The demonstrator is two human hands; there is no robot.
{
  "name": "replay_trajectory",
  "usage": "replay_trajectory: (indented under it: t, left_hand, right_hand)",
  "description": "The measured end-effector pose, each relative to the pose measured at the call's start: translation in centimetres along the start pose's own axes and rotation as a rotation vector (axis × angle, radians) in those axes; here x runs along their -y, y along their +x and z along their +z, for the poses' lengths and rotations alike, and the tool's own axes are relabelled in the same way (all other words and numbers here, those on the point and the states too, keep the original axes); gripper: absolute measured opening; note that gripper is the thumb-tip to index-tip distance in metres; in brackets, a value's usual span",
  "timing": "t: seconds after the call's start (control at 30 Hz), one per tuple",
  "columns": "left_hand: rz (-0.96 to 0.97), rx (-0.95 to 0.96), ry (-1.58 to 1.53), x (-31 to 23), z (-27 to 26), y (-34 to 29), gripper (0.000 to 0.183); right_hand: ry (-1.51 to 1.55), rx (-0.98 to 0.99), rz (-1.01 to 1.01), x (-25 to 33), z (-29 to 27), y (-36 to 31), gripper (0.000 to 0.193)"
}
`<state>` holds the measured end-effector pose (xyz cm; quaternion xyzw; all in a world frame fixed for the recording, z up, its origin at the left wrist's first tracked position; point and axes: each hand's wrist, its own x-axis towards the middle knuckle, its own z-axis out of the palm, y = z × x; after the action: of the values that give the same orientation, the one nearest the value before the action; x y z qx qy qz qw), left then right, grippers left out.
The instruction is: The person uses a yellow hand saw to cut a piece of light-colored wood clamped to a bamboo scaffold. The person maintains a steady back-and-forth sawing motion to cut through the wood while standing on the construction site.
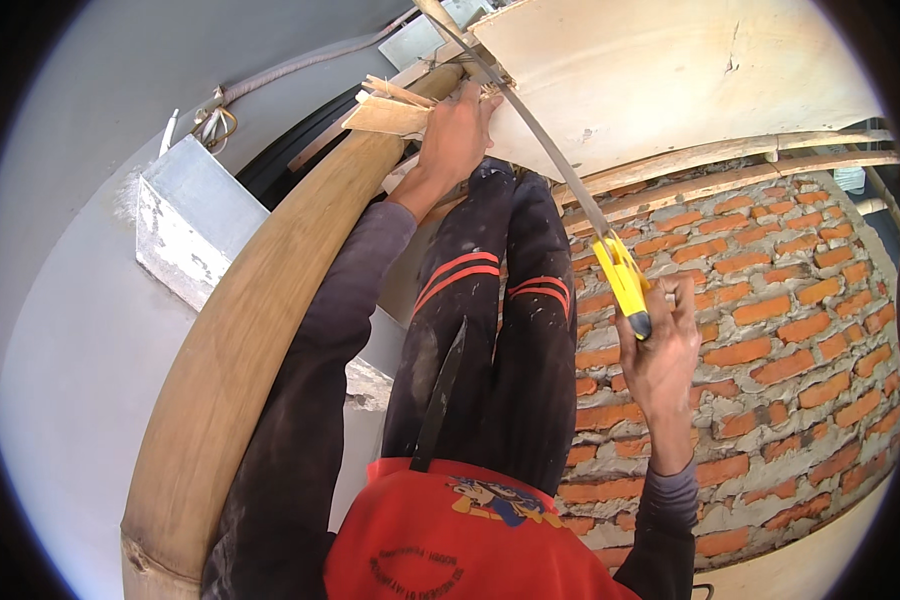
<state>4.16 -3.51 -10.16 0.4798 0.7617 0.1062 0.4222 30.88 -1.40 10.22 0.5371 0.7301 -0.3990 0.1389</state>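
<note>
My right hand is wrapped round the yellow handle of a handsaw. From there its long grey blade slants up to the left, passing close beside my left hand and across the edge of a pale wooden panel. Bent over the far end of a thick bamboo pole, my left hand grips a splintered piece of wood, whose rough end sticks out to the left. The fingertips and the spot where the blade meets the wood are partly hidden.
A pale wooden panel spans the upper right, with wooden battens below it. Red brickwork with rough mortar lies at the right. On the left are a grey wall, a pale block and a loose cable.
</note>
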Motion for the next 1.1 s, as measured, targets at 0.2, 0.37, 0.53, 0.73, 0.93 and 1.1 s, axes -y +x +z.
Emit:
replay_trajectory:
  t: [0.2, 0.37, 0.53, 0.73, 0.93, 1.1]
  left_hand:
    - [-0.065, 0.018, -0.068, -1.4, -0.5, 0.0, 0.029]
    - [-0.049, 0.022, -0.065, -1.1, -0.3, -0.1, 0.029]
    - [-0.009, -0.007, -0.046, -0.9, 0.0, 0.0, 0.027]
    - [0.062, -0.07, 0.023, -0.2, 0.6, 0.0, 0.026]
    - [0.082, -0.036, -0.002, 0.0, 0.4, -0.2, 0.025]
    - [0.078, -0.021, 0.031, -0.2, 0.3, 0.0, 0.023]
  right_hand:
    - [0.07, -0.091, 0.045, -0.2, 2.0, 0.6, 0.026]
    - [0.218, -0.121, -0.119, -1.8, 3.3, 0.2, 0.025]
    - [0.594, -0.264, 0.058, -0.3, 4.1, -0.8, 0.051]
    - [0.696, 0.248, 0.098, 0.1, 2.3, 0.4, 0.063]
    - [0.57, 0.097, -0.059, 1.7, 1.6, 1.1, 0.06]
    - [0.54, 0.115, 0.002, 3.2, 0.9, 1.0, 0.06]
